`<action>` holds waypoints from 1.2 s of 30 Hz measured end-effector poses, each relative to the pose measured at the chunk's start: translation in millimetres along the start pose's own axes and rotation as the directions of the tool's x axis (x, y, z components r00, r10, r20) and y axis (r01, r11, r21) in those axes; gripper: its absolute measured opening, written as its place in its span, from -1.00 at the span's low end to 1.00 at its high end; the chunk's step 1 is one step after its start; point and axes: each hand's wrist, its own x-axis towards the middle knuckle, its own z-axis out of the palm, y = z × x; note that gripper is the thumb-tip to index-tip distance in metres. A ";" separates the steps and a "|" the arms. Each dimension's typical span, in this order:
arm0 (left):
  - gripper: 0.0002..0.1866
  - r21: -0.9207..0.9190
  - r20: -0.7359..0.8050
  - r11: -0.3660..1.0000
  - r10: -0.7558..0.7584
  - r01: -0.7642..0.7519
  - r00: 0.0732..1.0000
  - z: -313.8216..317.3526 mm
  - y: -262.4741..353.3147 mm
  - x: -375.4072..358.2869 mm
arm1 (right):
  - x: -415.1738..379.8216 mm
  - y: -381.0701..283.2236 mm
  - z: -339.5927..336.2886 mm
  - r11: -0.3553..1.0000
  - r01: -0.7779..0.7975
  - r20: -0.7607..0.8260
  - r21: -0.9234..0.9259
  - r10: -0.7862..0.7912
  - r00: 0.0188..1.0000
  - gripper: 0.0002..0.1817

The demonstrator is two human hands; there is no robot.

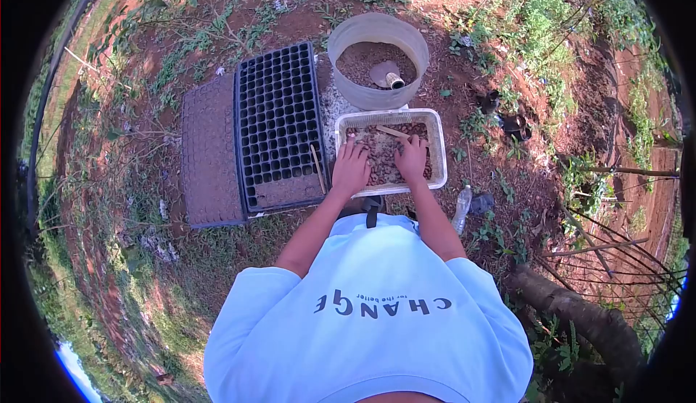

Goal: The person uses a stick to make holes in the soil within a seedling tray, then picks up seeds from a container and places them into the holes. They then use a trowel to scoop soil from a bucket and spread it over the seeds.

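Both my hands are inside a white plastic tray of brown soil with many small dark lumps or seeds. My left hand lies over the tray's left side, fingers stretched forward onto the soil. On the right, my right hand rests with its fingers apart and the thumb pointing inward. A short flat wooden stick lies on the soil just beyond the right fingertips. The fingertips of both hands are partly lost against the soil.
Left of the tray stands a black seedling tray, mostly unfilled, its near rows soil-covered, with a thin stick across it. A soil-filled tray adjoins it. Behind is a round tub holding soil and a scoop-like object. A plastic bottle lies right.
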 end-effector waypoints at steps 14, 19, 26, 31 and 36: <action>-0.68 -0.056 -0.041 0.998 -0.007 0.005 0.999 -1.6 -0.5 -0.5 | -2.0 -9.9 -3.7 1.000 0.018 -0.029 -0.023 -0.019 0.999 -0.78; -0.72 -0.376 -0.233 0.926 -0.070 -0.023 0.970 -4.9 -5.6 -1.8 | -2.7 -20.1 -14.9 0.985 0.120 -0.152 0.125 -0.100 0.983 -0.78; -0.73 -0.437 -0.292 0.899 -0.173 0.029 0.941 -26.7 -11.8 -22.5 | -16.2 -46.7 -24.0 0.944 0.144 -0.233 0.297 -0.075 0.970 -0.81; -0.73 -0.407 -0.365 0.905 -0.283 0.122 0.887 -39.9 -38.5 -55.7 | -27.1 -74.6 -21.4 0.891 0.083 -0.193 0.447 0.005 0.981 -0.88; -0.74 -0.401 -0.403 0.894 -0.368 0.200 0.838 -50.7 -68.2 -93.4 | -39.1 -104.0 -8.4 0.828 0.046 -0.120 0.559 0.026 0.992 -0.90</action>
